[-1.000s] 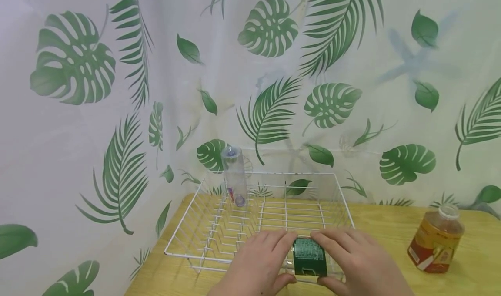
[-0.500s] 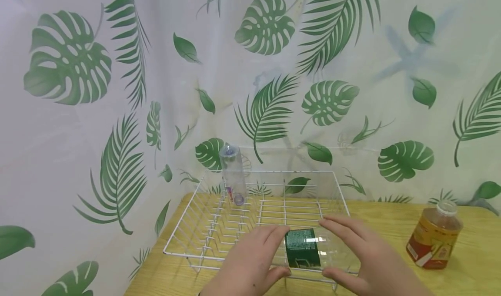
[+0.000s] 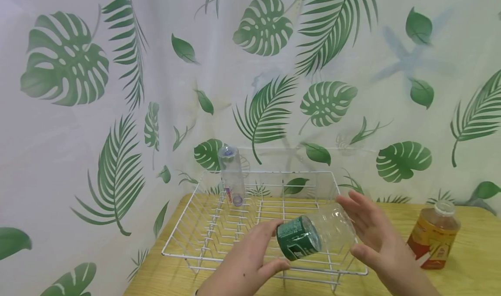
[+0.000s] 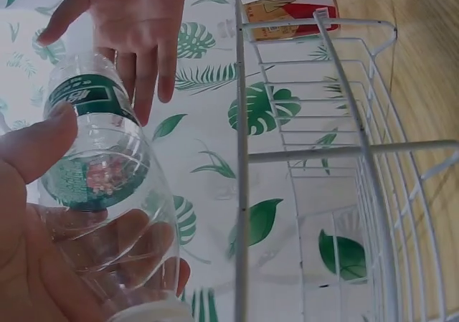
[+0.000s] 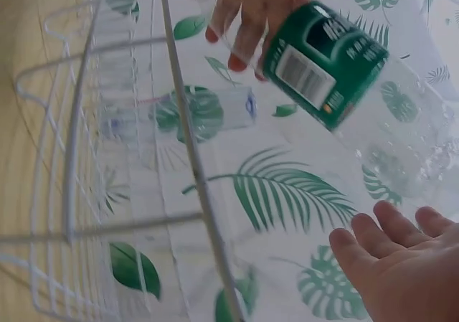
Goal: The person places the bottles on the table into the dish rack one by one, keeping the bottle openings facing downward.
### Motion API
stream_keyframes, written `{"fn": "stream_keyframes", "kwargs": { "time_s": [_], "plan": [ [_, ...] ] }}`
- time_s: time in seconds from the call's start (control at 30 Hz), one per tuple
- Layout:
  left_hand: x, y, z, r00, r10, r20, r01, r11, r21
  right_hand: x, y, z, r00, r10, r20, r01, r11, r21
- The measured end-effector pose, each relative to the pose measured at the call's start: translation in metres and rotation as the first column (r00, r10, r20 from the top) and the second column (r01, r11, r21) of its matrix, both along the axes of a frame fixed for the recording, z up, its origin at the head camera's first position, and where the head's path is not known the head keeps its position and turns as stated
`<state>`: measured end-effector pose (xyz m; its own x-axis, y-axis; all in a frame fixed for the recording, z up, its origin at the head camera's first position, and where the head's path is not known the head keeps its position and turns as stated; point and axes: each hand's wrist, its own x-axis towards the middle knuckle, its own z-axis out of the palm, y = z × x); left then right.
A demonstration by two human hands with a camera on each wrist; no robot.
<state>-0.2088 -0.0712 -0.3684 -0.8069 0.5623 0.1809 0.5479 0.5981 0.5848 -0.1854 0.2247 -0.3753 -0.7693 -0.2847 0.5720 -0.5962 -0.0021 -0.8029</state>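
A clear plastic bottle with a green label [image 3: 298, 238] is held tilted above the front of a white wire rack [image 3: 309, 270]. My left hand [image 3: 250, 259] grips its neck end, thumb and fingers curled round it. In the left wrist view the clear bottle [image 4: 107, 171] lies across that palm. The base end points right and up, towards my right hand [image 3: 377, 239]. With fingers spread and palm facing the bottle, the right hand holds nothing. The right wrist view shows a gap between its fingertips [image 5: 344, 237] and the clear bottle body [image 5: 391, 139].
Another clear bottle [image 3: 232, 176] stands upright, slightly leaning, at the rack's back left. On the wooden table [image 3: 475, 252] to the right is a bottle of amber liquid [image 3: 434, 239], partly behind my right hand. A leaf-patterned sheet [image 3: 336, 39] hangs behind and along the left.
The right hand has come off the bottle and moved right, its fingers spreading. The bottle, level between both hands before, is now tilted in the left hand with its base end raised.
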Motion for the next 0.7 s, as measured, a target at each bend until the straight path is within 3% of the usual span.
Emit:
{"fn": "stream_keyframes", "kwargs": {
  "time_s": [0.1,0.2,0.33,0.47,0.5,0.6,0.63,0.7],
  "plan": [
    [-0.002,0.001,-0.003,0.994,-0.040,0.103,0.031,0.996,0.089,-0.006,-0.004,-0.012,0.983,0.147,0.111,-0.128,0.979,-0.162],
    [-0.002,0.003,-0.006,0.964,-0.124,0.236,0.074,0.975,0.210,-0.009,-0.011,-0.020,0.958,0.216,0.188,-0.163,0.951,-0.262],
    [0.001,0.007,-0.009,0.892,-0.269,0.364,0.114,0.912,0.395,-0.009,-0.017,-0.020,0.940,0.250,0.232,-0.169,0.932,-0.320],
    [0.004,0.013,-0.015,0.808,-0.422,0.411,0.146,0.819,0.555,-0.006,-0.019,-0.016,0.939,0.273,0.210,-0.199,0.928,-0.316],
    [0.004,0.015,-0.017,0.793,-0.448,0.413,0.159,0.807,0.569,-0.005,-0.020,-0.014,0.939,0.278,0.203,-0.206,0.926,-0.315],
    [0.004,0.022,-0.026,0.763,-0.500,0.409,0.215,0.794,0.569,0.000,-0.020,-0.010,0.934,0.307,0.184,-0.241,0.919,-0.312],
    [0.004,0.025,-0.028,0.754,-0.512,0.412,0.233,0.795,0.561,0.002,-0.021,-0.008,0.929,0.317,0.190,-0.247,0.915,-0.317],
    [0.004,0.029,-0.033,0.751,-0.512,0.417,0.263,0.811,0.523,0.005,-0.022,-0.006,0.920,0.342,0.190,-0.269,0.906,-0.328]
  ]
}}
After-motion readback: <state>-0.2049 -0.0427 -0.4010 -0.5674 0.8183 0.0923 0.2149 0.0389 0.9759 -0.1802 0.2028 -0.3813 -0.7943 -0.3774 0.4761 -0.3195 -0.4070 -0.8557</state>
